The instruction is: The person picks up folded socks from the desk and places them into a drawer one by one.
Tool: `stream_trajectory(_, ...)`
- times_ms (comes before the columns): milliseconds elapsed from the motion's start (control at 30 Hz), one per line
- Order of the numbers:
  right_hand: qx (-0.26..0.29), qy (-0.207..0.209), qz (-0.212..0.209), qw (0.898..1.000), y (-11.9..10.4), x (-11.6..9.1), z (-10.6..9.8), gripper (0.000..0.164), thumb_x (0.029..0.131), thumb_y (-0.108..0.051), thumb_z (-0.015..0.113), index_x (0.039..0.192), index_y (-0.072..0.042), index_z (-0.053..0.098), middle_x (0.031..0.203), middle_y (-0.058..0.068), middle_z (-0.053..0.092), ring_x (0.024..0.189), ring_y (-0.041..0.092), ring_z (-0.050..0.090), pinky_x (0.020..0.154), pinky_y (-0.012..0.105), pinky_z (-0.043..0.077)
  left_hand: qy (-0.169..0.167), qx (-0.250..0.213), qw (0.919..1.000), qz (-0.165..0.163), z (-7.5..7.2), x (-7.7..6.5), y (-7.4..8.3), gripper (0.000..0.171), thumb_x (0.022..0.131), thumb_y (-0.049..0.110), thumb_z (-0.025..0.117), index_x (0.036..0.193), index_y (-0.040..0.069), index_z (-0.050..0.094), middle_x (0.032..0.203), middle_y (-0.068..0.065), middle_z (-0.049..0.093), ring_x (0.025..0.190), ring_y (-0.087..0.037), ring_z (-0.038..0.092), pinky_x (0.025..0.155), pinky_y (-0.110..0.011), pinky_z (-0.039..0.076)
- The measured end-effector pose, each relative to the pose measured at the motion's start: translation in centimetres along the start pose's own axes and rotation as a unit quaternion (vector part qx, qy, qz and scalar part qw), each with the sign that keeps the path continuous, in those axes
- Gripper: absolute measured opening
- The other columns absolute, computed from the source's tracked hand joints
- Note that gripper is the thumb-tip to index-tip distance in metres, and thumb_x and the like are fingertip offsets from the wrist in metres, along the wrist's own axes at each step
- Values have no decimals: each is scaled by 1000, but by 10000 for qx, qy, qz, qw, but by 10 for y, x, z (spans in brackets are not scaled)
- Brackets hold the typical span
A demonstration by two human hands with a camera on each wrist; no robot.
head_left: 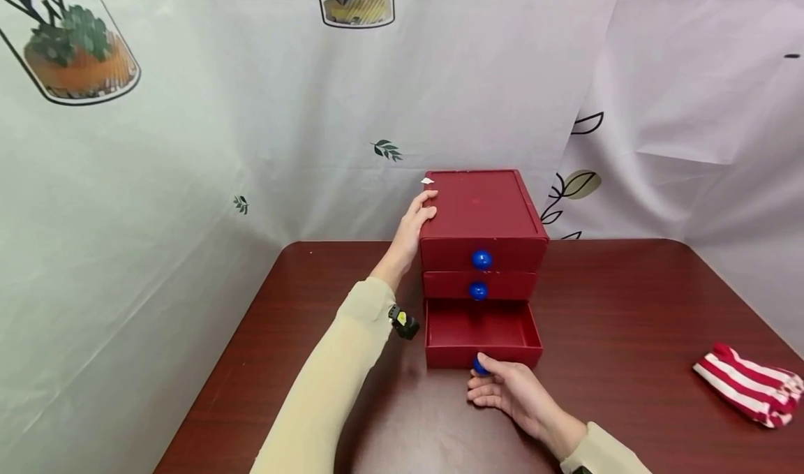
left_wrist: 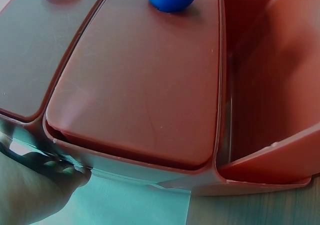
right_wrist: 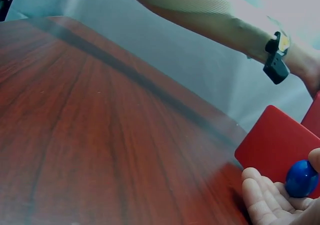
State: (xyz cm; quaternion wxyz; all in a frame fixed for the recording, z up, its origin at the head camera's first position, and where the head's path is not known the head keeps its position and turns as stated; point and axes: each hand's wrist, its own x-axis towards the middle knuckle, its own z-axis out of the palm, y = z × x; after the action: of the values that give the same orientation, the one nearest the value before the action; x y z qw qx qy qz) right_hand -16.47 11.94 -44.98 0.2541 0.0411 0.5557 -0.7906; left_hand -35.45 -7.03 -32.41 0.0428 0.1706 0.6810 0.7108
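Observation:
A red cabinet (head_left: pixel 484 205) with three drawers and round blue knobs stands on the table. Its bottom drawer (head_left: pixel 480 324) is pulled out, and I see bare floor inside it; the middle drawer (left_wrist: pixel 135 85) and top drawer (head_left: pixel 446 256) are in. My left hand (head_left: pixel 411 233) rests against the cabinet's left side, fingertips over the top edge. With thumb and fingers, my right hand (head_left: pixel 518 394) pinches the bottom drawer's blue knob (right_wrist: pixel 301 179). In the right wrist view, the other fingers of that hand extend below the knob.
A red-and-white striped cloth item (head_left: pixel 750 384) lies on the dark wood table (head_left: pixel 628 320) at the right. Behind the table hangs a pale curtain (head_left: pixel 490 62) with plant prints, and it also runs along the left side.

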Motion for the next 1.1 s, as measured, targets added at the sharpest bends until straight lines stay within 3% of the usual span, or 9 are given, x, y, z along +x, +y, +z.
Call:
stream_trajectory(200,-36,18,96,9999,4,-7,0,40,93,-34,53,98,5,59,81,9,67,78,23,67,75,35,52,-98,61,9999,-80,4,-12,17,47,95,20,39,142,14,35,143,-7,31,125,-23,33,101,-43,27)
stream_trajectory(600,-191,-133,46,9997,4,-16,-6,41,94,-31,53,103,8,56,83,10,67,79,23,67,74,34,52,-95,-5,9999,-96,4,-12,17,48,95,20,39,142,14,34,143,-7,31,125,-23,32,101,-43,27)
stream_trajectory(900,30,-415,-15,9991,2,-31,-26,31,96,-23,50,103,6,59,87,10,67,82,24,67,76,34,52,-104,-9,9999,-109,5,-12,17,47,95,19,38,142,13,34,144,-8,30,126,-23,32,102,-43,26)
stream_trajectory(1100,-40,-340,-23,9994,-2,-40,-41,25,96,-18,50,101,4,60,88,10,66,82,22,67,75,34,52,-102,-4,9999,-57,4,-12,17,47,95,19,38,142,13,34,144,-8,30,125,-24,32,101,-43,26)
